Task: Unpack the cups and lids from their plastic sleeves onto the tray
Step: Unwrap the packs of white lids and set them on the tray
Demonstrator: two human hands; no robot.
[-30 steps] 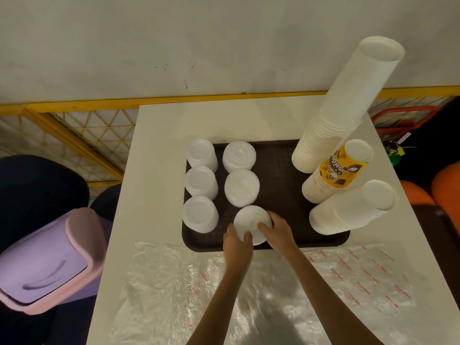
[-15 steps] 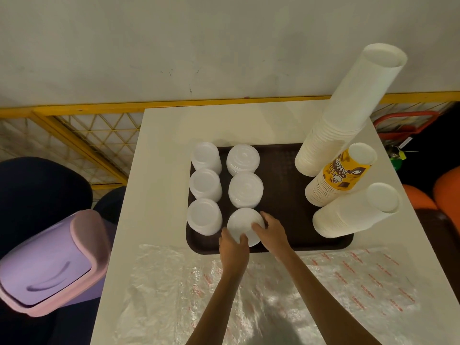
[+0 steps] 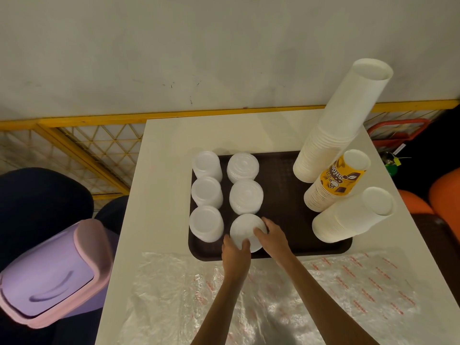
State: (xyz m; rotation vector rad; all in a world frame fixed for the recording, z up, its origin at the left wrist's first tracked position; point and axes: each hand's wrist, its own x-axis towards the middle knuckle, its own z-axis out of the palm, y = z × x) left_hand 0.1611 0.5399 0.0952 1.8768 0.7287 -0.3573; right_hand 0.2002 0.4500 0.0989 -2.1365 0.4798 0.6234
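Left grip [image 3: 235,252] and right grip [image 3: 272,236], fingers curled, clasped the near lid stack [image 3: 245,227] from either side on the brown tray [image 3: 286,195].

Six lid stacks [image 3: 246,196] sit on the tray's [image 3: 281,185] left half (two columns of three), three cup stacks [image 3: 348,220] along its right edge; a plastic sleeve [image 3: 323,295] lies before the tray, a bin [image 3: 49,277] left of it.

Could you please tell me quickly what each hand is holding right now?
Left hand: closed, fingers curled on the near-left edge of the nearest lid stack.
Right hand: closed, holding the same stack's right edge.
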